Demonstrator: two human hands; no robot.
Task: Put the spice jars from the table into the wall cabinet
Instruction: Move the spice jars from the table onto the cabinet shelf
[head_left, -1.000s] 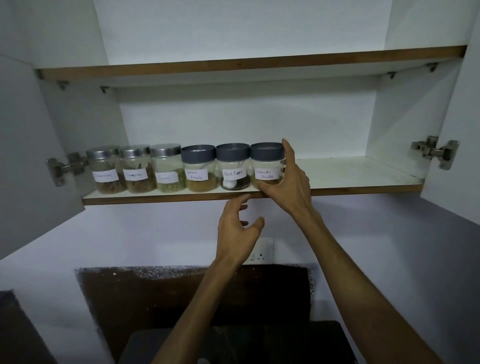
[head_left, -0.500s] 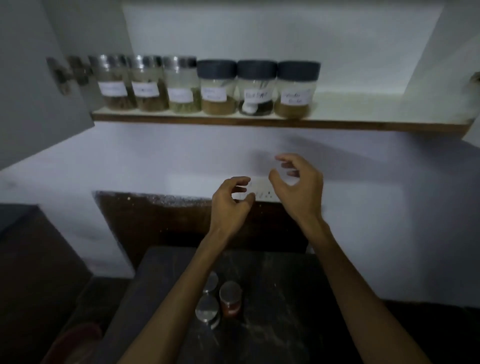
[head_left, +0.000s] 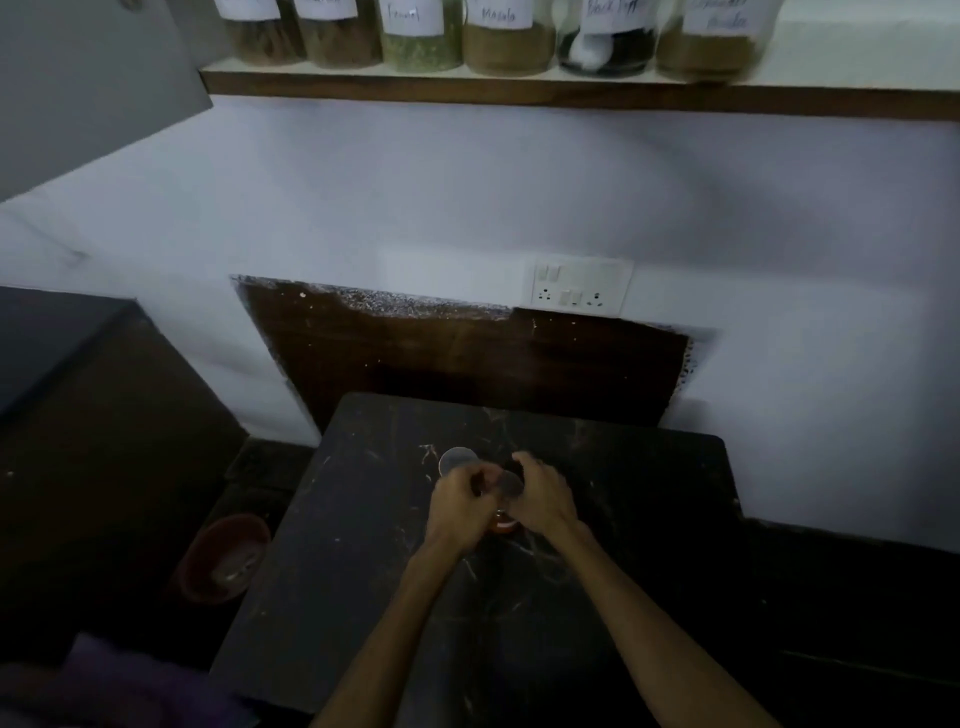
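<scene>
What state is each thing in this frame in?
Left hand: down at the table jars, grip unclear.
Right hand: curled around the red-filled jar.
Silver-lidded jar: upright on the table.
Six labelled jars: standing in a row on the cabinet shelf.
Cabinet door: open.

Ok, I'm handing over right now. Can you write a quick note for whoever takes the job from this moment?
Left hand and right hand: both down on the jars on the dark table, closing around a jar with reddish contents; the grip is too dim to confirm.
A second silver lid shows just behind the left hand. More jars may be hidden under the hands.
Done: six labelled jars stand in a row on the cabinet shelf.
Left: lift the table jars up to the shelf; open space shows at the right end of the row.
</scene>
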